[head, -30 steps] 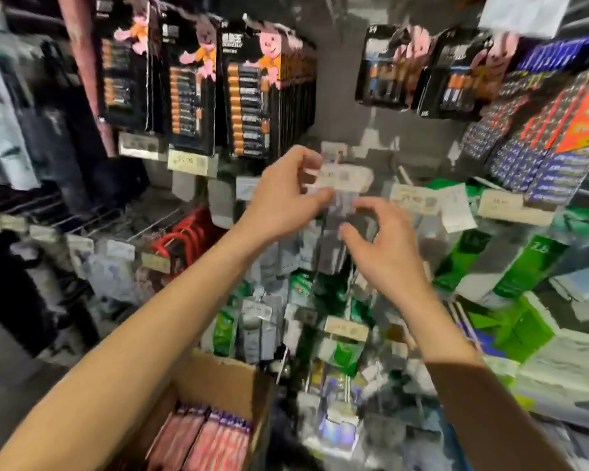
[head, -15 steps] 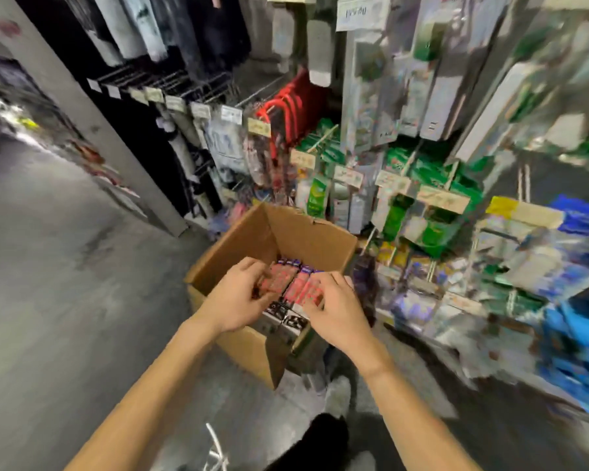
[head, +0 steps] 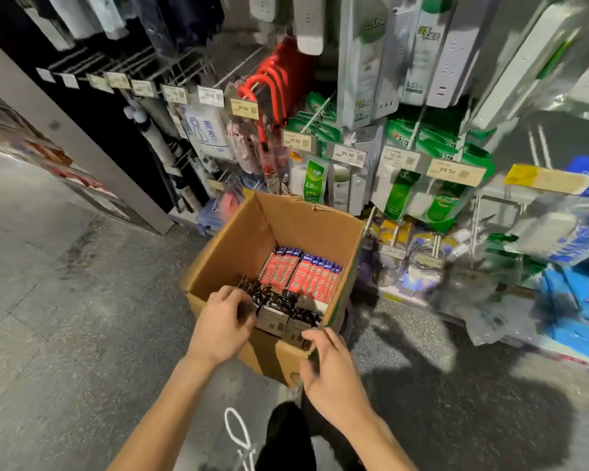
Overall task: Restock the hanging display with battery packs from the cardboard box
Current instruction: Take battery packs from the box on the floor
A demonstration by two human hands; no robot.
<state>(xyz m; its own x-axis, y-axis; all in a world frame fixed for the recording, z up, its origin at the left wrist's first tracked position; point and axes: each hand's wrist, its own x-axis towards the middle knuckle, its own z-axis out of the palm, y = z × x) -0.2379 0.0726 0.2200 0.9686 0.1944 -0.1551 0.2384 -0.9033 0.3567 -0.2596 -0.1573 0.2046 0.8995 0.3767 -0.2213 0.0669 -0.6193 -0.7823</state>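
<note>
Both hands have come off the red battery packs (head: 301, 275), which stand on edge toward the far right side of the cardboard box (head: 238, 243). The left hand (head: 223, 326) now reaches over the near rim, fingers curled among the black battery packs (head: 278, 312) along the near edge, apparently pinching one to lift it. The right hand (head: 335, 375) has drawn back to the near-right corner, fingers bent at the rim; whether they grip the cardboard cannot be told. The box sits open on the floor (head: 82, 300) just below the hanging display (head: 398, 158), probably to keep each lift short.
</note>
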